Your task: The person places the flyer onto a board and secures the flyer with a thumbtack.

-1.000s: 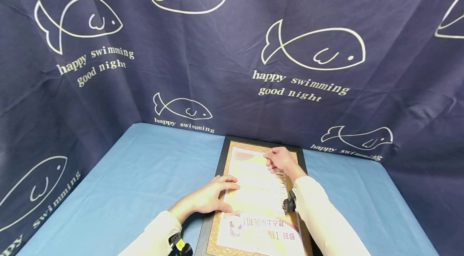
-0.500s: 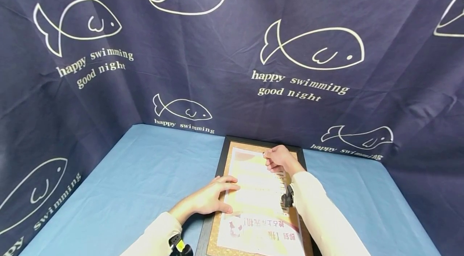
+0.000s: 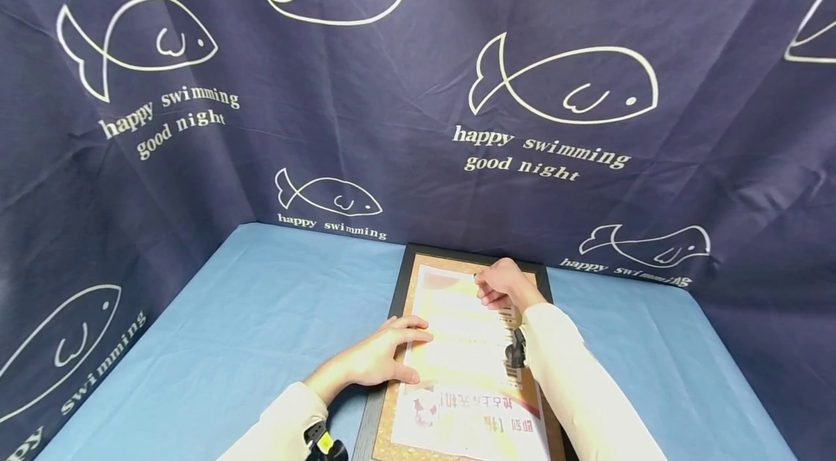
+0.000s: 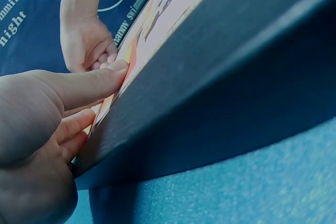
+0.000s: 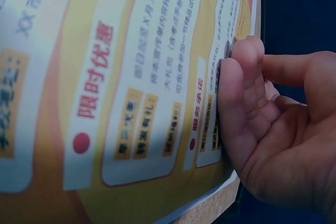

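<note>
A printed paper poster [image 3: 457, 352] with yellow and pink areas lies on a cork board [image 3: 384, 414] in a black frame [image 3: 395, 305]. My left hand [image 3: 382, 352] rests across the board's left side, its fingers spread on the poster's edge; the left wrist view shows the thumb [image 4: 100, 85] pressing the paper there. Near the poster's far edge, my right hand [image 3: 504, 285] is curled, thumb and forefinger pinching a tiny dark thing [image 3: 475, 275] that looks like a pin. In the right wrist view, the curled fingers [image 5: 236, 98] touch the poster and hide that thing.
Blue cloth [image 3: 281, 287] covers the table around the board. A dark blue curtain [image 3: 418, 120] with white fish drawings hangs behind and at the sides, right by the frame's far edge. Each wrist wears a small black camera, such as the right one [image 3: 516, 348].
My right wrist has risen slightly and shifted a little left, while its fingertips stay at the same spot on the poster. My left hand has not moved.
</note>
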Action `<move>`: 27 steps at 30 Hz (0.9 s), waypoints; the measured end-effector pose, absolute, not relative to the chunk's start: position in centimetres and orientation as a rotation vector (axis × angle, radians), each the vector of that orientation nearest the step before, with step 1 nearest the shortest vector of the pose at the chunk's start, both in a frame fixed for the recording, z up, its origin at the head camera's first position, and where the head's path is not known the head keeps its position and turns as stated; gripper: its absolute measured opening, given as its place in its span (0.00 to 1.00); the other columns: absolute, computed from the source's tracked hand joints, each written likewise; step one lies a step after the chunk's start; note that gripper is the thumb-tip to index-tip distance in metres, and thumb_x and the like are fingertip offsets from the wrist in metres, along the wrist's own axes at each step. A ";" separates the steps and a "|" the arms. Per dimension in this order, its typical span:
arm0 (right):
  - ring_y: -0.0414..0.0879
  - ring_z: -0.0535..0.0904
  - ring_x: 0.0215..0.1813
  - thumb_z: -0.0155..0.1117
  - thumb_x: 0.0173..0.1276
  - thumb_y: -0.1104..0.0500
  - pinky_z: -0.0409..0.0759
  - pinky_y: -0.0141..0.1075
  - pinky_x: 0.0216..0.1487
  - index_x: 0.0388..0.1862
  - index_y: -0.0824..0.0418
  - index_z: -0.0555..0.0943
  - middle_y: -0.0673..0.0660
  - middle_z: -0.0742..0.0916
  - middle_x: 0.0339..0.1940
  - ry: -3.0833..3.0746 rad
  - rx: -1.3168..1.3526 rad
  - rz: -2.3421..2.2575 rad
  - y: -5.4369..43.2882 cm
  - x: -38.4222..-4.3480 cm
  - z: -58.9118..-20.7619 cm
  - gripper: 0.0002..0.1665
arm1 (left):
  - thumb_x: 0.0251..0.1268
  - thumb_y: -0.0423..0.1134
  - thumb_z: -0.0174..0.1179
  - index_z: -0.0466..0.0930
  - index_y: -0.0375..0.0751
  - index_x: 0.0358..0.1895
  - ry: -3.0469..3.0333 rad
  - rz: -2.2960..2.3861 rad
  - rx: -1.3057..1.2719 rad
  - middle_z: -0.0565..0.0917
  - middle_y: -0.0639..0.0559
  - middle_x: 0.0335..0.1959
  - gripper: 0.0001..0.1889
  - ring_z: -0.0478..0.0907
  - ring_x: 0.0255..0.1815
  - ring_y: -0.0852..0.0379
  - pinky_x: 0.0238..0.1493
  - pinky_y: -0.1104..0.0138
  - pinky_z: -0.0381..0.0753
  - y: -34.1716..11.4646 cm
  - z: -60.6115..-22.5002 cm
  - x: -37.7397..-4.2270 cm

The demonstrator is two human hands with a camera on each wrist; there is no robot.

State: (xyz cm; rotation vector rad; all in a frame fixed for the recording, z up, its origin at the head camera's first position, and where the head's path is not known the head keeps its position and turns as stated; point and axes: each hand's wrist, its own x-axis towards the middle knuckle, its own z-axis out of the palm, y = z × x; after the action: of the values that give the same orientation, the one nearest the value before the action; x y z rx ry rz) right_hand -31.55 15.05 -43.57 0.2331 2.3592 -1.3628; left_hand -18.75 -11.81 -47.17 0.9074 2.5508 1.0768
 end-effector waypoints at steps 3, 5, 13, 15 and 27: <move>0.43 0.80 0.19 0.58 0.69 0.63 0.83 0.37 0.23 0.33 0.68 0.81 0.55 0.84 0.18 2.367 0.245 -1.359 15.1 -31.6 -43.6 0.09 | 0.57 0.40 0.74 0.78 0.44 0.65 2.546 1.076 0.908 0.68 0.53 0.72 0.31 0.59 0.71 0.50 0.70 0.52 0.61 -11.8 -47.1 -18.7; 0.43 0.80 0.19 0.58 0.68 0.63 0.83 0.37 0.23 0.33 0.68 0.81 0.55 0.84 0.18 2.370 0.246 -1.354 15.1 -31.6 -43.7 0.09 | 0.57 0.40 0.74 0.78 0.44 0.65 2.543 1.080 0.906 0.68 0.53 0.72 0.31 0.59 0.71 0.50 0.70 0.52 0.61 -11.8 -47.1 -18.7; 0.43 0.80 0.18 0.58 0.67 0.63 0.83 0.36 0.23 0.32 0.67 0.81 0.55 0.84 0.18 2.383 0.244 -1.348 15.1 -31.5 -43.6 0.09 | 0.56 0.39 0.74 0.79 0.44 0.65 2.539 1.102 0.910 0.68 0.53 0.71 0.31 0.59 0.71 0.49 0.70 0.51 0.61 -11.7 -47.1 -18.8; 0.42 0.80 0.18 0.58 0.67 0.63 0.82 0.36 0.22 0.32 0.67 0.81 0.55 0.84 0.18 2.385 0.240 -1.347 15.1 -31.5 -43.5 0.09 | 0.56 0.39 0.74 0.79 0.44 0.65 2.538 1.105 0.908 0.68 0.53 0.71 0.31 0.59 0.71 0.49 0.70 0.51 0.60 -11.8 -47.2 -18.8; 0.42 0.80 0.18 0.56 0.69 0.61 0.82 0.34 0.22 0.35 0.68 0.82 0.54 0.84 0.18 2.364 0.245 -1.379 15.0 -31.5 -43.6 0.11 | 0.56 0.39 0.74 0.78 0.44 0.65 2.545 1.102 0.911 0.68 0.52 0.72 0.31 0.59 0.71 0.49 0.70 0.51 0.60 -11.8 -47.3 -18.8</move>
State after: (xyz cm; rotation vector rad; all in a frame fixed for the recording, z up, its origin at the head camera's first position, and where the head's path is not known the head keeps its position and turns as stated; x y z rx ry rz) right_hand -31.52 15.05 -43.61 0.2453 2.3642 -1.3793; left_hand -18.79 -11.78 -47.30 0.9110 2.5450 1.1023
